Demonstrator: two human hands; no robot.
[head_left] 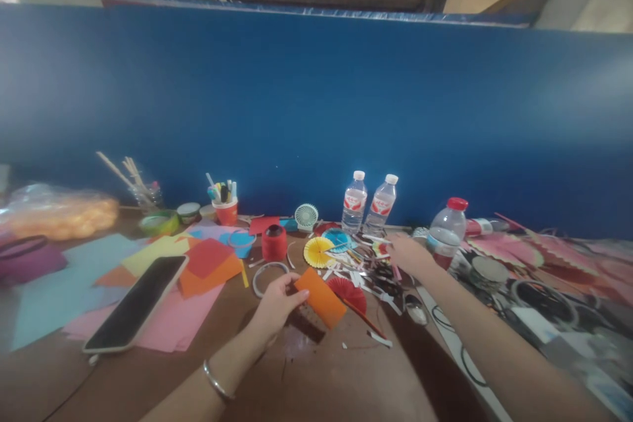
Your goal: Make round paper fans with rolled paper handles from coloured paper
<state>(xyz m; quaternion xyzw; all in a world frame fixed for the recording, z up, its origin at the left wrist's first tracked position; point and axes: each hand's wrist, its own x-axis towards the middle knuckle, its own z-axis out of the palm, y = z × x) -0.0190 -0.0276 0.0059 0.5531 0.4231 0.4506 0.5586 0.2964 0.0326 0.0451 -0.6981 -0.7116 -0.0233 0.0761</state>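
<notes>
My left hand [277, 302] pinches a rectangular piece of orange paper [322, 298] by its left edge, just above the brown table. A silver bangle [216, 379] circles the left wrist. My right hand [406, 254] reaches into a pile of paper scraps [357, 271] in front of two water bottles. Its fingertips are blurred, so whether they grip anything is unclear. Around the pile lie pleated paper fans: a yellow one [318, 252], a blue one [338, 240] and a red one [349, 295] with a thin stick.
Coloured paper sheets [44, 293] and a phone [136, 303] lie at left. Behind are a red cup of pens [227, 211], a small fan [306, 216] and a clear bottle [353, 204]. At right are a red-capped bottle [446, 231] and cluttered cables [544, 300]. A blue partition [316, 99] stands behind.
</notes>
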